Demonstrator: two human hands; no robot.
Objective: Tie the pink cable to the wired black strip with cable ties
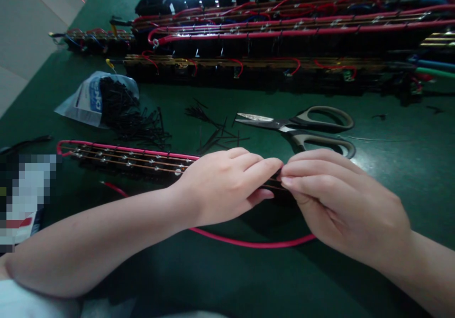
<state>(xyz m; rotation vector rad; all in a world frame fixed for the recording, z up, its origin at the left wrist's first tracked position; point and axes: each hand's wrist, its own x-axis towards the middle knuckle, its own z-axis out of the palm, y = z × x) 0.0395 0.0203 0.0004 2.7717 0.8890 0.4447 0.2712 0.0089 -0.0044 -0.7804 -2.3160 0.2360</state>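
Note:
A long black strip (117, 159) with copper bars, solder joints and a red wire along its far edge lies in front of me. My left hand (229, 183) lies across the strip, fingers over the far side and thumb on the near side, gripping it. Close by, my right hand (341, 199) is closed in a pinch at the strip's right part, its fingertips meeting my left index finger. Whatever the pinch holds is hidden. A loose length of red wire (249, 243) curves below both hands. Both hands cover the strip's right part.
Open scissors (280, 126) lie just beyond my hands. Left of them are loose black cable ties (213, 138) and a plastic bag (87, 97) spilling more. Several wired strips (249, 69) line the back of the green table (227, 285). A blurred-out item (30, 195) sits at left.

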